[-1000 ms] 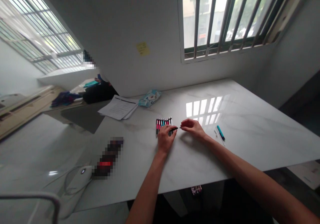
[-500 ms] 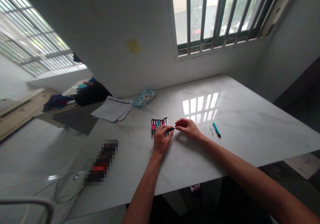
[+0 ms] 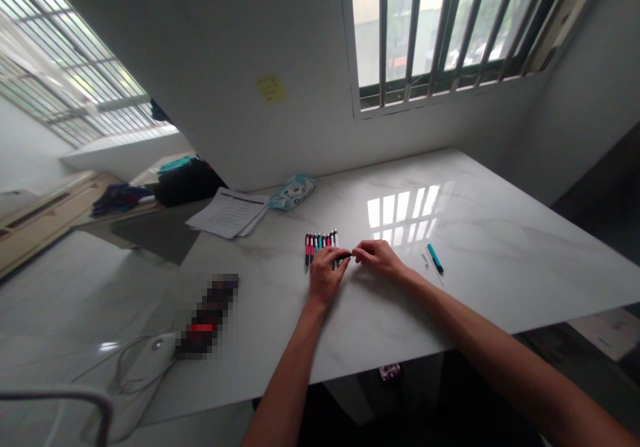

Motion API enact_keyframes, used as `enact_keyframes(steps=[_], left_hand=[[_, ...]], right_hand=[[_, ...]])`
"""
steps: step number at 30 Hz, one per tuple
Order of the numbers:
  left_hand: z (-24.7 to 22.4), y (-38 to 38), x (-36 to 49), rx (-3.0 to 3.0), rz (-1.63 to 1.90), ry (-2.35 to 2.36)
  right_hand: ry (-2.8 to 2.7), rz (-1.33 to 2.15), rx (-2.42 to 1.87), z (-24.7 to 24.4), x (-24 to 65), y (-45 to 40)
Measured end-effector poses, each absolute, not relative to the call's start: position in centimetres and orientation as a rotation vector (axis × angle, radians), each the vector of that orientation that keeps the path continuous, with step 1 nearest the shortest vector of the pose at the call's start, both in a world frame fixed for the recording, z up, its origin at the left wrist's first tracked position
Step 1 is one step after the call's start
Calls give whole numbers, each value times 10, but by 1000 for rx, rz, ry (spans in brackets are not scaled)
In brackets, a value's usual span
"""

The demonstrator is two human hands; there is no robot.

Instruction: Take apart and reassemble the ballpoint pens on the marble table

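My left hand (image 3: 325,277) is closed on a short black pen part (image 3: 343,256), holding it between thumb and fingers and pointing it to the right. At the far end of that part, my right hand (image 3: 380,258) is pinched; whatever its fingertips hold is hidden. Behind my left hand lies a row of click pens (image 3: 313,242) in red, teal and silver, side by side and partly covered by the hand. To the right of my right hand lie a teal pen barrel (image 3: 434,256) with a black grip, a thin white refill (image 3: 439,273) and tiny pale parts (image 3: 425,262).
Printed papers (image 3: 227,212) and a blue wipes packet (image 3: 293,191) lie by the wall on the white marbled table (image 3: 525,254). Left are a pixelated dark object (image 3: 207,317) and a white device with a cable (image 3: 145,364). A yellow note (image 3: 271,90) is on the wall.
The view has shifted slightly. My right fingertips have curled in more at the end of the black pen part, and the pale tip seen there before is now covered. My left hand keeps its grip.
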State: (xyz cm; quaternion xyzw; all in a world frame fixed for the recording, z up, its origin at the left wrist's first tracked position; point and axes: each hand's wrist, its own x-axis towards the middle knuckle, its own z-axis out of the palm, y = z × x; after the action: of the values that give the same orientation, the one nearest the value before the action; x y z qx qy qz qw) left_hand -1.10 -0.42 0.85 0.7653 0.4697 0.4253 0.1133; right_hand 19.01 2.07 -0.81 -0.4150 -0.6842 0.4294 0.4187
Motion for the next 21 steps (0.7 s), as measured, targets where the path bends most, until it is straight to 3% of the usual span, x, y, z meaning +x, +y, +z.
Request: enact_keyframes(steps=[21], left_hand=[[11,-6,-8,2183,1237,1277]], right_hand=[[-1874,957,-1115,-1,194,19]])
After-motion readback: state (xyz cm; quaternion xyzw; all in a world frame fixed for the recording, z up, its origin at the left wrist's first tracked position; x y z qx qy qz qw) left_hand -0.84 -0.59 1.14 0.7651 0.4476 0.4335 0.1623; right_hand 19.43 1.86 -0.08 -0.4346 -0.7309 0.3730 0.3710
